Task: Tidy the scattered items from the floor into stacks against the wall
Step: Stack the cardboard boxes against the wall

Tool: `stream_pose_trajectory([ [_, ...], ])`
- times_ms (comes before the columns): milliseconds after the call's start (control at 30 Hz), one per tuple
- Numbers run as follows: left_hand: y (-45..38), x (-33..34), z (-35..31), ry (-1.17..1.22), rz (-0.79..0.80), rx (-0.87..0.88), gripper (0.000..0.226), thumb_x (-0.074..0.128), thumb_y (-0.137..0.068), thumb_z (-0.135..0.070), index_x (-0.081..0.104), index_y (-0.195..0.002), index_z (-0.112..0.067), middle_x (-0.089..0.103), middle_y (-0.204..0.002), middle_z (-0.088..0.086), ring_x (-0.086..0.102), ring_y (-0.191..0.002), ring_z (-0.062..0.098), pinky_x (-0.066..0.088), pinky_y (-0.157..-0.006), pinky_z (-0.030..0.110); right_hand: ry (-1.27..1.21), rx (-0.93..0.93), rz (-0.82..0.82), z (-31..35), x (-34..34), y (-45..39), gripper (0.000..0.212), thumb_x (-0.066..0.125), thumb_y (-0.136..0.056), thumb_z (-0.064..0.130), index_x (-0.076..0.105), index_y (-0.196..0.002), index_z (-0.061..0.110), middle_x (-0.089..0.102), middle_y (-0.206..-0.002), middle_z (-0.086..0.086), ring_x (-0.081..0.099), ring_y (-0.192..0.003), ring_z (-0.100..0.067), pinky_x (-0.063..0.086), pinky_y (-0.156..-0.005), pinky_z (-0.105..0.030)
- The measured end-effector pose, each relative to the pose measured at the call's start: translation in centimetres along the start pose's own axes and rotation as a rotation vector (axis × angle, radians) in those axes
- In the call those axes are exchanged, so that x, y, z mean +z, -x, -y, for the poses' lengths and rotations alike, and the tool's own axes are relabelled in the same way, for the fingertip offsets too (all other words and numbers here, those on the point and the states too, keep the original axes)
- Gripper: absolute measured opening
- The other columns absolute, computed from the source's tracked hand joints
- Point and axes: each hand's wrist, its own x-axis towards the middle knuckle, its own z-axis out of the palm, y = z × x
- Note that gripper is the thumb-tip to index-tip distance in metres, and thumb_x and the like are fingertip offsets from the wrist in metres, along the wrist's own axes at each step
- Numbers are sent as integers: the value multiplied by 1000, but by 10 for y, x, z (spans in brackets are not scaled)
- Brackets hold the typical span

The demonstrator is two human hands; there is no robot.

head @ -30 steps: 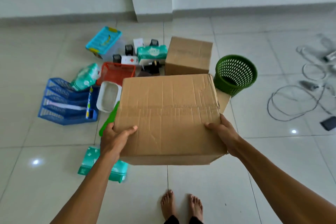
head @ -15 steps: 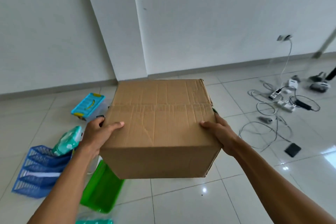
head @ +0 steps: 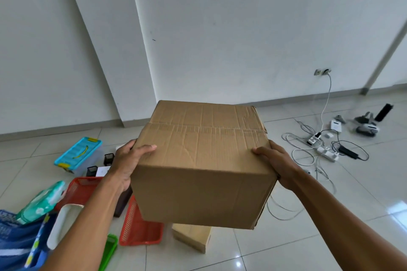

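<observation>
Your left hand (head: 126, 166) and right hand (head: 276, 166) clamp the cardboard box (head: 201, 160) by its sides, thumbs curled over the top, holding it in the air. At seven o'clock lies a red basket (head: 141, 230); a smaller box (head: 191, 237) sits beneath.

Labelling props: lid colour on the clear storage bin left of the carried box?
Light blue lid with yellow latches and a yellow curved mark; head view.

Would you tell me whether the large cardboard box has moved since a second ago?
Yes. The large cardboard box has risen off the floor clutter and gone toward the wall.
</observation>
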Motion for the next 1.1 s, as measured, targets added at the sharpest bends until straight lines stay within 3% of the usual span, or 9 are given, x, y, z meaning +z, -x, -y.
stream_pose_trajectory([
  [167,-40,65,-9,-5,21,-4,18,73,-81,-19,67,-97,-20,68,-98,12,63,-81,23,47,-60,29,-10,-1,-18,16,-49,-55,33,62,-90,16,56,-123,15,67,-111,-8,67,-97,-25,54,-72,-33],
  [300,-103,106,-10,-15,12,-13,35,79,-73,-31,68,-105,-21,68,-106,15,64,-98,34,53,-74,41,2,19,-18,27,-78,-120,33,62,-90,17,56,-123,14,67,-110,-9,67,-95,-25,53,-70,-32],
  [467,-192,158,-21,-29,-8,-33,54,80,-58,-41,67,-107,-21,70,-105,14,65,-100,36,53,-85,51,22,47,-21,50,-105,-218,35,63,-89,17,56,-123,13,68,-110,-9,68,-96,-26,54,-70,-34],
  [667,-293,215,-52,-28,13,-68,41,81,-68,-29,69,-106,-17,71,-102,15,67,-93,34,52,-68,36,32,72,-32,85,-134,-325,36,63,-89,17,55,-124,12,67,-109,-9,67,-94,-25,53,-68,-33],
  [833,-383,268,-70,-77,-1,-80,51,81,-57,-37,70,-104,-19,72,-103,12,67,-97,33,55,-78,43,6,93,-45,102,-163,-424,35,62,-90,17,55,-124,13,67,-109,-9,67,-94,-25,54,-69,-33],
  [967,-451,308,-74,-90,-33,-88,39,79,-72,-30,69,-106,-17,70,-105,13,65,-97,32,51,-72,36,17,106,9,112,-183,-512,38,61,-91,19,52,-127,13,65,-112,-10,65,-98,-27,54,-72,-35],
  [1100,-512,342,-82,-102,-92,-109,36,78,-75,-30,69,-107,-19,69,-107,11,64,-101,32,50,-77,39,32,131,44,127,-199,-596,39,61,-91,19,52,-128,14,64,-113,-9,64,-99,-28,55,-75,-36],
])
